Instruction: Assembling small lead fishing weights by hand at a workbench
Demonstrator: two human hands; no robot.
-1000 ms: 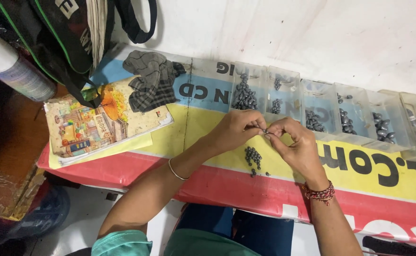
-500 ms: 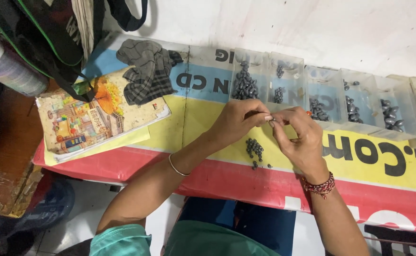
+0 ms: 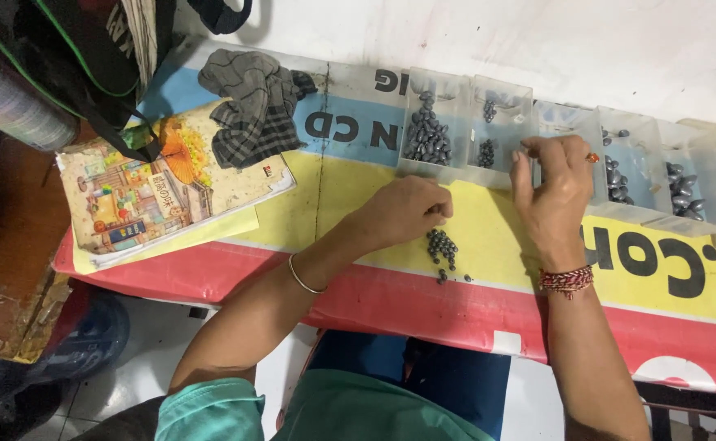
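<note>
My bench top (image 3: 358,192) is covered w/ a printed banner sheet, blue strip at the far side, yellow in the middle, red along the near edge. Just below my left hand (image 3: 403,211) lies a small pile of dark beads (image 3: 441,247), a couple loose ones beside it. Past my left fingertips sits a row of clear plastic trays (image 3: 538,135) w/ dark oval beads inside; my right hand (image 3: 555,192) rests at the row's near edge. Well left of my left hand: an illustrated book (image 3: 170,188) on a yellow sheet, w/ a grey checked cloth (image 3: 252,114) lying partly on the book's far corner.
</note>
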